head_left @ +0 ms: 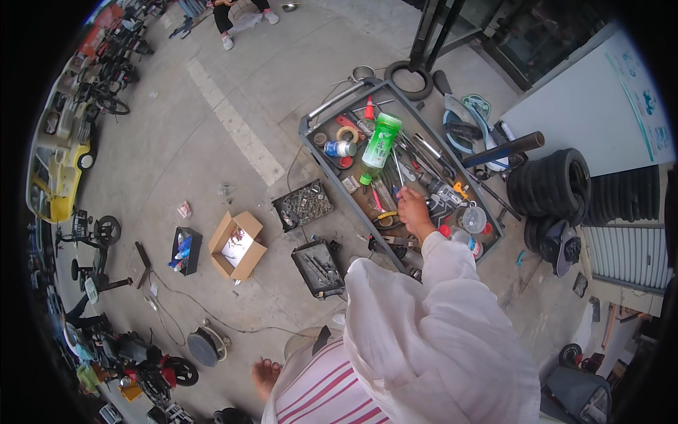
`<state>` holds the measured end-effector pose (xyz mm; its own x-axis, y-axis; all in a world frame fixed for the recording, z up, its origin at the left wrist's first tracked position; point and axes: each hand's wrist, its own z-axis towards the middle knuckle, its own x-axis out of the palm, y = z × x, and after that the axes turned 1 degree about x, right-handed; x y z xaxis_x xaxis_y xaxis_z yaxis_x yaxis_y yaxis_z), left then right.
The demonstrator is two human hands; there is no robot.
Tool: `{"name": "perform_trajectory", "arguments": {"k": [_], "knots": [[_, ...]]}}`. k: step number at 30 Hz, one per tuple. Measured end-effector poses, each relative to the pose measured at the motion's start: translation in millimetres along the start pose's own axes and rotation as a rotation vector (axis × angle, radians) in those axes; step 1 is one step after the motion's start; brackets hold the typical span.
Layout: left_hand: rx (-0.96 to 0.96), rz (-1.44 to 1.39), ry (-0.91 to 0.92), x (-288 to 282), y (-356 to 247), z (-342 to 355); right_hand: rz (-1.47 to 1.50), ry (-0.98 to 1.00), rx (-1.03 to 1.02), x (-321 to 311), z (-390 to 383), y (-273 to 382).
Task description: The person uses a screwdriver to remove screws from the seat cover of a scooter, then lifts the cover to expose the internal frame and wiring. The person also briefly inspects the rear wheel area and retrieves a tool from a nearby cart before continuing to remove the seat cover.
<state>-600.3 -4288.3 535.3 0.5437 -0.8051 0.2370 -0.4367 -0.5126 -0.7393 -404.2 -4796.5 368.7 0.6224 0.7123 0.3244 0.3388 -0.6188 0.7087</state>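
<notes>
Over tool cart tray [311,131]: right hand [412,207] pinching small tool, keep wrist low, avoid green bottle [380,144]; left hand not visible.

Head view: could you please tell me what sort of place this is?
Most likely an open-air bike or scooter repair spot. A tool cart crammed with tools stands on concrete, stacked tyres sit beside it, and scooters are parked nearby. One hand reaches into the cart.
</notes>
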Motion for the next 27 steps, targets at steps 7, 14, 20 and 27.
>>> {"name": "perform_trajectory", "arguments": {"k": [7, 14, 20, 27], "knots": [[-0.041, -0.06, 0.042, -11.4, 5.8, 12.5, 0.169, 0.31, -0.045, 6.1, -10.8, 85.6], [-0.026, -0.066, -0.053, 3.2, 6.6, -2.4, -0.063, 0.087, -0.293, 2.8, -26.3, 119.3], [-0.025, -0.145, -0.16, 14.2, 8.3, -10.4, 0.016, 0.063, -0.242, 18.0, -35.6, 102.3], [0.009, -0.227, -0.29, 0.4, 20.0, -18.2, -0.05, 0.19, -0.244, 57.4, -56.9, 81.6]]}}
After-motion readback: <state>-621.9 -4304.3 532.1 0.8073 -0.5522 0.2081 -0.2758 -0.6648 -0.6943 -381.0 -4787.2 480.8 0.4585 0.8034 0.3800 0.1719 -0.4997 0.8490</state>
